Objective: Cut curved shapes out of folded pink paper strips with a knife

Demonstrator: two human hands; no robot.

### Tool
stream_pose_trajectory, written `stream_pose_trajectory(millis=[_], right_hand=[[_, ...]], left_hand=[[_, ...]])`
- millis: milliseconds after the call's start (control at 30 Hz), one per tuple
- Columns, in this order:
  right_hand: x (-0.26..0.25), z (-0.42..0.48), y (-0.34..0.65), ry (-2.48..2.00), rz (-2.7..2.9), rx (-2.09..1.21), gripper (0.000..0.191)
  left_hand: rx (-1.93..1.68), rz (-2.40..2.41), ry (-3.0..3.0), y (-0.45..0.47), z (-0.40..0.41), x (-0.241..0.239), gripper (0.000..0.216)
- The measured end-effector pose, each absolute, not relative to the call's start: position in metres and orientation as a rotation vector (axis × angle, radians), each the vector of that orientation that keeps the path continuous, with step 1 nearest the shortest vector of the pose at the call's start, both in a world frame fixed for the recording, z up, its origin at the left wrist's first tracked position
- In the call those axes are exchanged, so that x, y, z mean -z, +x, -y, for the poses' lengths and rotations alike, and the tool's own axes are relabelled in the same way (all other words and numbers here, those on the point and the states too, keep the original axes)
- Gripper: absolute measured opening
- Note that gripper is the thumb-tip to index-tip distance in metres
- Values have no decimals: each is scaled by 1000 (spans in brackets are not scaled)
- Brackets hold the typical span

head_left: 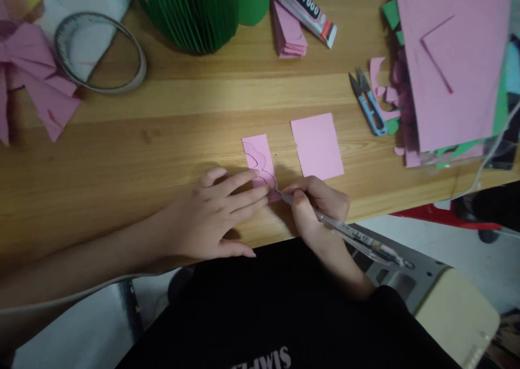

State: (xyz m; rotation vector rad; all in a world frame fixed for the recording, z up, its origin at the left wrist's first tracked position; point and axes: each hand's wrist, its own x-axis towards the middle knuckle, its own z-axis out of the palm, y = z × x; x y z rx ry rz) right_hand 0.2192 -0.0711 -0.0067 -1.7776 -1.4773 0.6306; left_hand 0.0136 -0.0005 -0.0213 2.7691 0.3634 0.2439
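A narrow pink paper strip [259, 155] with curved dark lines drawn on it lies on the wooden table. My left hand [215, 212] rests flat with fingers spread, its fingertips pressing on the strip's lower part. A clear-barreled pen [353, 233] is gripped in my right hand [314, 209], its tip touching the strip's lower right edge beside my left fingertips. Just right of the strip lies a pink paper square [317, 145], its left edge slightly notched. The lower end of the strip is partly covered by my fingers.
Thread snips [369, 103] lie right, near pink scraps and a stack of pink sheets [455, 71]. At the back are a glue tube [304, 8], folded pink paper [289, 33] and a green honeycomb paper piece [195, 11]. A tape roll [140, 71] and pink bow [32, 60] sit left.
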Motion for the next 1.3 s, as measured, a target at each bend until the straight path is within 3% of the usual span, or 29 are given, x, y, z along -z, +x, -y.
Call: stream_pose_trajectory(millis=[800, 1000, 1200, 1300], right_hand=[[9, 72, 222, -1684, 1498, -687, 21], [17, 75, 222, -1696, 1242, -685, 18], [18, 82, 220, -1537, 1170, -768, 48], [15, 86, 222, -1534, 1305, -850, 49]], left_hand=[[-247, -340, 2756, 16, -2, 20, 66], [-246, -366, 2710, 15, -3, 20, 61], [-198, -355, 2680, 16, -8, 14, 61], [-178, -342, 2653, 17, -13, 9, 61]])
